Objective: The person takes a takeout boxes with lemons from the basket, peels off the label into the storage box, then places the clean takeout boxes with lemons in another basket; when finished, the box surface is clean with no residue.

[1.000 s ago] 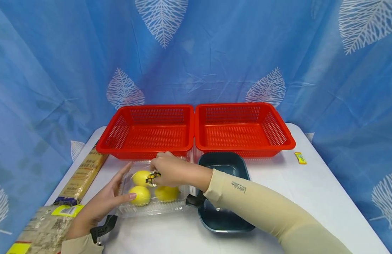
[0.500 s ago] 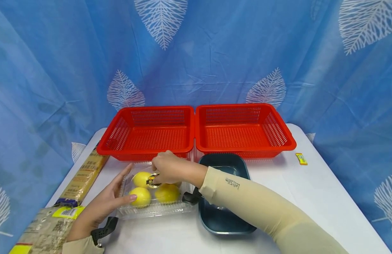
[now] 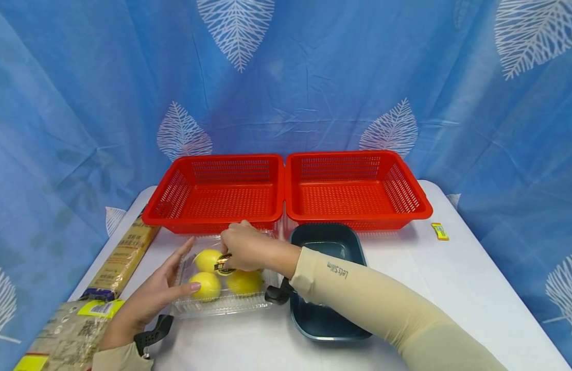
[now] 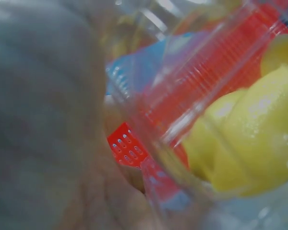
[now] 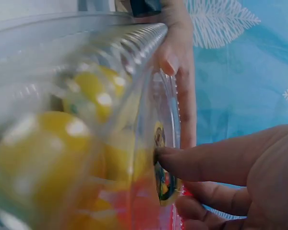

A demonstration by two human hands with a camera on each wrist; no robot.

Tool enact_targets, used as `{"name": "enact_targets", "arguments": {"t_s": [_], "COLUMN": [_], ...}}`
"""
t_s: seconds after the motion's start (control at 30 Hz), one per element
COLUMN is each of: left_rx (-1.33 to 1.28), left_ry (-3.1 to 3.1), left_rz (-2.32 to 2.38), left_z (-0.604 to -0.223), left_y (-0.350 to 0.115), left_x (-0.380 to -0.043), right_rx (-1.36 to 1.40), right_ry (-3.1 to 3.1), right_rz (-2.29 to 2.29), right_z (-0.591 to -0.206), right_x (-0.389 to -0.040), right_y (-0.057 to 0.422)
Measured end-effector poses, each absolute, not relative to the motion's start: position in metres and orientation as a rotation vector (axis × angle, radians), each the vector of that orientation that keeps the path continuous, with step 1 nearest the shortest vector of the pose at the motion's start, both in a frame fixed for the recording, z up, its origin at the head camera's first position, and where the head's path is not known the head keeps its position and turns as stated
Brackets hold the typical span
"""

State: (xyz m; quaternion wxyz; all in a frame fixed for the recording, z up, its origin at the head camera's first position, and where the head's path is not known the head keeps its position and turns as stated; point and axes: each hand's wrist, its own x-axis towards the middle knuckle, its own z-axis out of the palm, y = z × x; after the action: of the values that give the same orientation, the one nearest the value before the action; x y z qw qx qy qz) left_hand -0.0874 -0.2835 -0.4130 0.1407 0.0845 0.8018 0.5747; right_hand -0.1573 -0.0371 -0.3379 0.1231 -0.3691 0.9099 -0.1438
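Observation:
A clear plastic box (image 3: 221, 310) holding several yellow lemons (image 3: 205, 286) sits on the table before me. My left hand (image 3: 153, 293) steadies its left side, the thumb over the lid and the other fingers stretched along the edge. My right hand (image 3: 253, 250) pinches the edge of a round, dark and gold label (image 3: 223, 265) on the lid. Close up in the right wrist view, the thumb presses on the label (image 5: 163, 184), with curled fingers beneath it. The left wrist view shows lemons (image 4: 259, 129) through the box wall; the left hand there is blurred.
Two red baskets (image 3: 230, 224) stand side by side behind the box. Right of it, partly under my right forearm, is a dark blue tub (image 3: 332, 335). Tan packages (image 3: 119, 257) and a grey-beige bag (image 3: 68, 330) lie left. A small yellow packet (image 3: 439, 231) lies far right.
The hands and the box stay almost in place. My right forearm has shifted slightly left, and the label's angle to the light has changed a little.

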Motion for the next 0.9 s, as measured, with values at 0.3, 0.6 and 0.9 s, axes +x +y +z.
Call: {"name": "enact_targets", "arguments": {"t_s": [0.3, 0.6, 0.9], "left_rx": [0.312, 0.319, 0.329], "left_ry": [2.294, 2.302, 2.289], "left_rz": [1.693, 1.702, 1.698], "left_z": [-0.415, -0.413, -0.415], "left_y": [-0.284, -0.283, -0.285], "left_x": [-0.086, -0.087, -0.087], "right_rx": [-1.188, -1.212, -1.111], "right_ry": [2.580, 2.302, 2.218], "right_rz": [-0.636, -0.985, -1.136], "right_z": [-0.337, -0.306, -0.306], "right_x": [-0.146, -0.143, -0.168], "right_y": [-0.030, 0.015, 0.091]}}
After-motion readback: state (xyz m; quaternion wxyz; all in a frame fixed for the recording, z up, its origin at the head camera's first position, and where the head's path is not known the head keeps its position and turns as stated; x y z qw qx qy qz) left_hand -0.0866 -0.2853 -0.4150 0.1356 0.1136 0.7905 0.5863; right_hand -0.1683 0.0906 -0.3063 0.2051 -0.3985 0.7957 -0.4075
